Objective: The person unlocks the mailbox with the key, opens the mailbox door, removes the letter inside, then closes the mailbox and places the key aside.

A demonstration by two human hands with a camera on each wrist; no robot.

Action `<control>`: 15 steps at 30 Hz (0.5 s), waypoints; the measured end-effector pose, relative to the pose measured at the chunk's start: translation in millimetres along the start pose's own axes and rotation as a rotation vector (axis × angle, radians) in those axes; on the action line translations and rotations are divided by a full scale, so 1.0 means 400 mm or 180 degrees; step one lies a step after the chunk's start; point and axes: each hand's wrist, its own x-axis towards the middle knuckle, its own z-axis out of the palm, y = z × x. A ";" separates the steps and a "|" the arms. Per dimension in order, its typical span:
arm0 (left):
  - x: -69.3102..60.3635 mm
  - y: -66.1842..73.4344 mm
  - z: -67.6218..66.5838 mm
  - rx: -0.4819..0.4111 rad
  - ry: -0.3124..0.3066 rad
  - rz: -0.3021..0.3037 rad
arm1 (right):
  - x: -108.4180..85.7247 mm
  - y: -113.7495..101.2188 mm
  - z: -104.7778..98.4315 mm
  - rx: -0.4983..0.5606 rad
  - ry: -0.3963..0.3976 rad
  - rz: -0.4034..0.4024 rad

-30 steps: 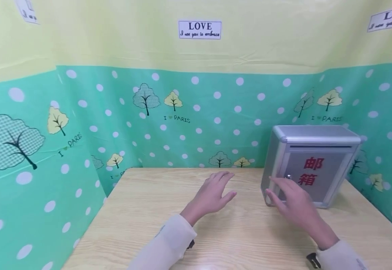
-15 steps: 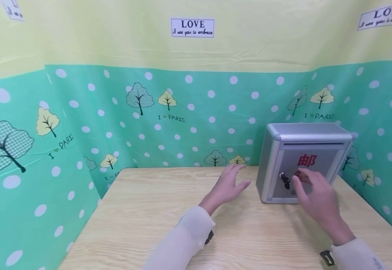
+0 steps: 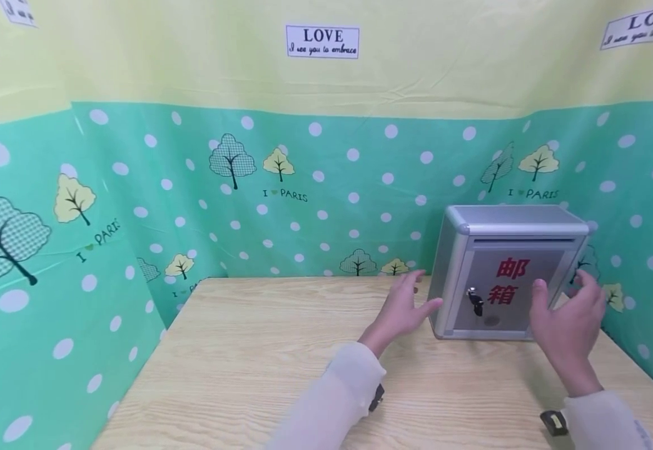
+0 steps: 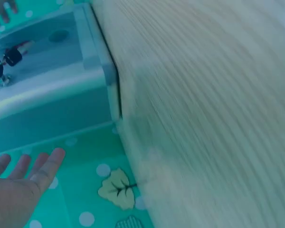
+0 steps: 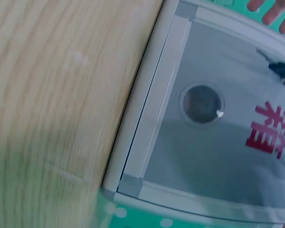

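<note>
A silver metal mailbox (image 3: 473,269) with red Chinese characters stands upright at the right back of the table. A slot runs across the top of its front, and black-headed keys (image 3: 476,303) hang from the lock at the door's left edge. My left hand (image 3: 402,309) is beside the box's left side, fingers spread and holding nothing. Off the box's right edge, my right hand (image 3: 571,319) is held with thumb and fingers apart, also holding nothing. In the right wrist view a round window (image 5: 202,104) shows low on the door. Whether either hand touches the box I cannot tell.
The wood-grain table (image 3: 236,375) spreads to the left and in front of the box. A green and yellow printed curtain (image 3: 281,219) closes in the back and both sides. A black strap (image 3: 554,422) is on the right wrist.
My right hand has moved rightward from in front of the door to past the box's right edge. My left hand has moved right, up to the box's left side. The keys have come into view.
</note>
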 end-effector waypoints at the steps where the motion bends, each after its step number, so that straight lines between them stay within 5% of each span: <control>1: 0.001 0.006 0.007 -0.0073 0.0017 -0.0002 | 0.006 0.006 -0.003 0.0054 -0.0065 0.0087; 8: -0.004 0.035 0.052 -0.0262 0.0052 0.0052 | 0.024 0.051 -0.006 0.0350 -0.0552 0.0136; 15: 0.002 0.062 0.089 -0.0556 0.0401 -0.0101 | 0.036 0.073 0.001 0.0259 -0.0583 0.0147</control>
